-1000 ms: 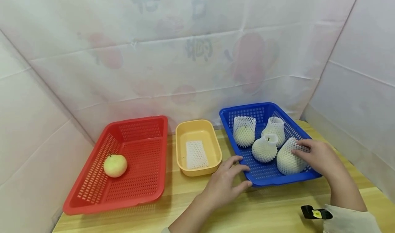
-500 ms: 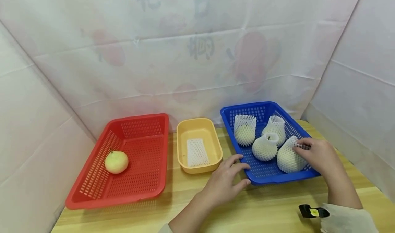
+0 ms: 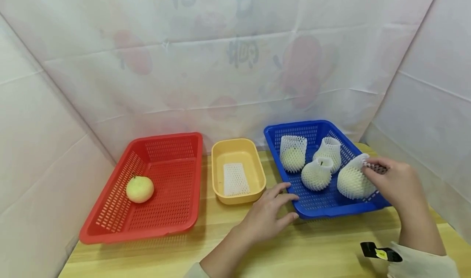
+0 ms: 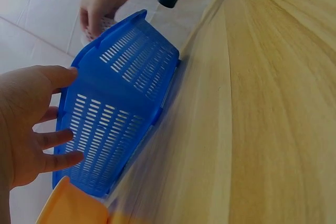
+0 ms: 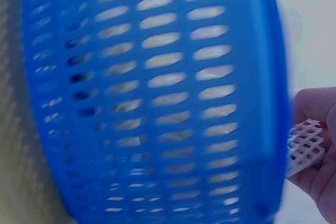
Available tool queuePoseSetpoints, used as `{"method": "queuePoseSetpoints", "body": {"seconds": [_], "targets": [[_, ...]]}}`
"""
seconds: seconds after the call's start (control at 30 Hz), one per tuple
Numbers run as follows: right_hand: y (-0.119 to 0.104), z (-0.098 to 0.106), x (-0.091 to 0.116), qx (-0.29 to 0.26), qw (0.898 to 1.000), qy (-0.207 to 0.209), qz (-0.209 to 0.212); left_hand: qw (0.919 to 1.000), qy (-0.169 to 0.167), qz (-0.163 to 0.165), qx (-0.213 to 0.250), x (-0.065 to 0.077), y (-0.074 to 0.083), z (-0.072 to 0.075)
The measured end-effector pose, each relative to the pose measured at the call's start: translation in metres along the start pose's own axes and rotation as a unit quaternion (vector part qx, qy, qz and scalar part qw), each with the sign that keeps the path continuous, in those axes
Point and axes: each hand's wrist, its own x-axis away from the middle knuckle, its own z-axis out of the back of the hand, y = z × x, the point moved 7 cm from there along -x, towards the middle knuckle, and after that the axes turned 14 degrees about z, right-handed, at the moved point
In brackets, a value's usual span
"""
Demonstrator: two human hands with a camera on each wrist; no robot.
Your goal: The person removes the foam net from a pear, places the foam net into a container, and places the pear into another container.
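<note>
Head view: looks like the pick-up step to me, right hand pinching the loose end of the foam net around the netted fruit at the near right of the blue basket. Left wrist cam: left hand spread at the rim, probably steadying. Right wrist cam: just that pinched net end past the rim, so I'd guess a careful lift needs a firm grip.

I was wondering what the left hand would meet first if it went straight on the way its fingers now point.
Most likely the blue basket: the left hand lies at its near left corner, perhaps touching it, though depth is unclear.
</note>
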Motion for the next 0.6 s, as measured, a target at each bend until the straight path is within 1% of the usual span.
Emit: {"method": "queuePoseSetpoints", "body": {"seconds": [0.1, 0.17, 0.27, 0.37, 0.47, 0.5, 0.6], "targets": [[-0.012, 0.013, -0.001, -0.008, 0.999, 0.046, 0.006, 1.0000, 0.000, 0.001, 0.003, 0.000, 0.000, 0.002], [-0.023, 0.020, -0.002, -0.015, 0.996, 0.081, 0.018, 0.9999, -0.002, 0.005, 0.012, 0.000, -0.001, 0.002], [-0.040, 0.027, -0.003, -0.034, 0.989, 0.134, 0.049, 0.9993, 0.006, 0.012, 0.035, 0.001, -0.002, 0.005], [-0.058, 0.034, -0.002, -0.056, 0.979, 0.173, 0.089, 0.9964, 0.025, 0.009, 0.080, 0.002, -0.001, 0.009], [-0.075, 0.040, 0.000, -0.083, 0.968, 0.201, 0.123, 0.9892, 0.053, -0.015, 0.136, 0.003, 0.002, 0.016], [-0.080, 0.042, 0.000, -0.096, 0.964, 0.209, 0.136, 0.9852, 0.060, -0.023, 0.159, 0.003, 0.003, 0.017], [-0.098, 0.044, 0.001, -0.148, 0.948, 0.224, 0.174, 0.9695, 0.068, -0.037, 0.233, 0.004, 0.005, 0.022]]}}
